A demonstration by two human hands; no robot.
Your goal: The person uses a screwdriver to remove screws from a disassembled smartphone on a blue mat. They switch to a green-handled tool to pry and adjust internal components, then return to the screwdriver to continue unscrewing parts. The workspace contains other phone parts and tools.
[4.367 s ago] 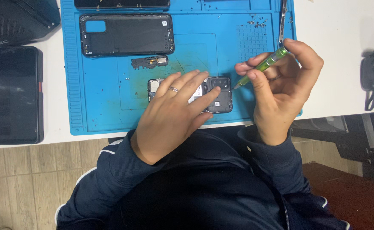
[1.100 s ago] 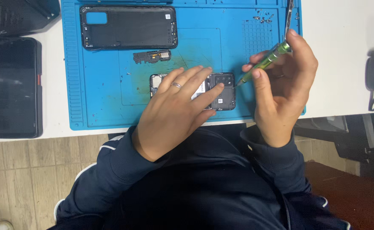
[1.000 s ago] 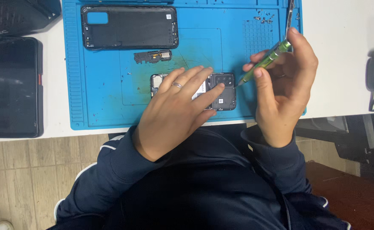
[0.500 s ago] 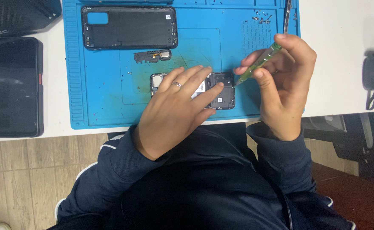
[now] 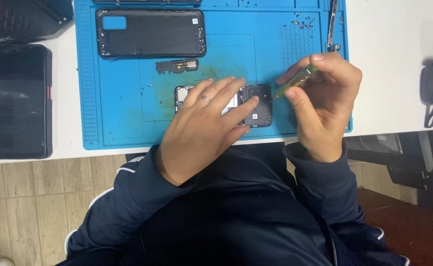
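Just one view here, a head cam looking pretty much straight down from above. It sits fairly close over the bench [image 5: 394,59] edge, catching the blue mat [image 5: 123,113], the wearer's lap and some floor [image 5: 24,207].

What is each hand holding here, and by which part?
The right hand pinches a green screwdriver around its handle, tip at the opened phone. The left hand grips nothing; it presses flat on that phone.
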